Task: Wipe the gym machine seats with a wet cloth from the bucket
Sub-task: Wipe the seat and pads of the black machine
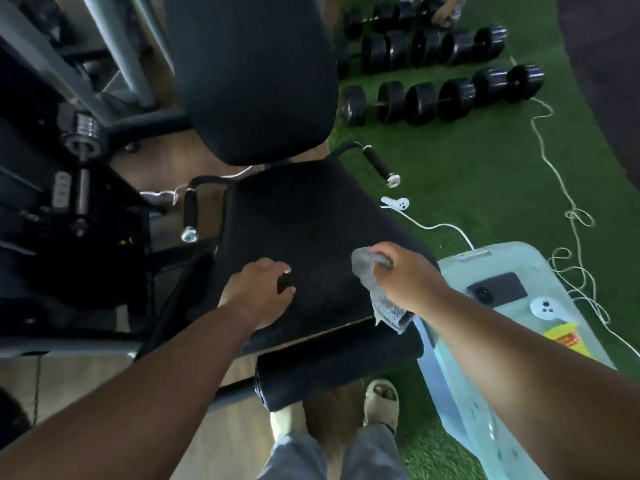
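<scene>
The right hand (405, 282) grips a grey cloth (379, 292), its fingers curled round the bunched top while the rest hangs down past the near right edge of the black seat (298, 230). The left hand (258, 292) rests on the seat pad toward its near left part, fingers bent and spread against the surface, holding nothing as far as the view shows; a small dark gap shows between thumb and fingers, and I cannot tell whether anything sits there. The seat runs away from the person, its long axis pointing up toward the black backrest (252, 74), so most of the unwiped surface lies ahead and to the left of the cloth. The cloth hand is at the seat's right margin, beside the pale plastic bucket (450, 368) that stands on the green turf (450, 161) just to the right of the machine. By my reading the cloth is ready in hand and the next stroke would carry it leftward and forward onto the pad, across the seat's width; the right hand is plainly the nearer one for that, while the left seems to brace. A padded roller (339, 368) lies across the near end of the seat, and rows of dumbbells (436, 95) sit on the turf well beyond.
</scene>
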Available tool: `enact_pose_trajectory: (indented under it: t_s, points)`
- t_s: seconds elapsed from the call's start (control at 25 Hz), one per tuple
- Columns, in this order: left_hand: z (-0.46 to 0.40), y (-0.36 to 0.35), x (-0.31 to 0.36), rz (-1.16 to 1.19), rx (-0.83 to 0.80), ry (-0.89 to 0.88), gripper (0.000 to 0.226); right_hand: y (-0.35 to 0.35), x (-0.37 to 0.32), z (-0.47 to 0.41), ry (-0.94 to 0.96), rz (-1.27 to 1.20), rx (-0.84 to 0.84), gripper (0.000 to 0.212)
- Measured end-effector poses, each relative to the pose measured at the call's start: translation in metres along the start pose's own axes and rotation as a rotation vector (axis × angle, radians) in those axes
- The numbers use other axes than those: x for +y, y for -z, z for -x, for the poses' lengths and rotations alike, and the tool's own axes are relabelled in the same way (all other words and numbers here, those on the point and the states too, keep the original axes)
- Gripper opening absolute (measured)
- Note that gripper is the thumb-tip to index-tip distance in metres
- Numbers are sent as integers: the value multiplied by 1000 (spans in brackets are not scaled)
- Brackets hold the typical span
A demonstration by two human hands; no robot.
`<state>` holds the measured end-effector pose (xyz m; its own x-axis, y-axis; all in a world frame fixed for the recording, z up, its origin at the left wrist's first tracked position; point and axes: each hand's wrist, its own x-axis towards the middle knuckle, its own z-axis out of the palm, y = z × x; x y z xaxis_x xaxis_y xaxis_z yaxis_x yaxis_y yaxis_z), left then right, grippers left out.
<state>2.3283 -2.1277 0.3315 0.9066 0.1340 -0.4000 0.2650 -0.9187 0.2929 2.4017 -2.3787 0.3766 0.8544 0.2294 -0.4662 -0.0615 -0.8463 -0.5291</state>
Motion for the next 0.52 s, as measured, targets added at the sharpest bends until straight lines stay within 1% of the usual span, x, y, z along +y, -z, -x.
enact_pose_trajectory:
  t_s: [0.04, 0.08, 0.12, 0.2, 0.28, 0.4, 0.48, 0.52]
  points:
    - [-3, -9, -2, -5, 33, 19, 47, 0, 5, -12, 9, -73, -5, 32]
    - [-6, -17, -3, -12, 60, 37, 49, 1, 11, -21, 17, -93, 2, 32]
    - [-9, -26, -4, -14, 72, 61, 51, 2, 19, -30, 29, -25, 12, 36]
    - [-12, -41, -3, -16, 85, 106, 56, 1, 37, -41, 95, 239, 48, 44]
    - [-16, -55, 0, -24, 97, 133, 59, -6, 50, -45, 251, 429, 45, 50]
    - [-29, -75, 7, -36, 139, 167, 61, -32, 59, -58, 523, 571, -89, 55]
    - [-39, -82, 13, -29, 180, 208, 60, -47, 67, -76, 644, 659, -156, 58]
    - [-44, -86, 14, -36, 193, 231, 60, -52, 72, -85, 675, 694, -171, 60]
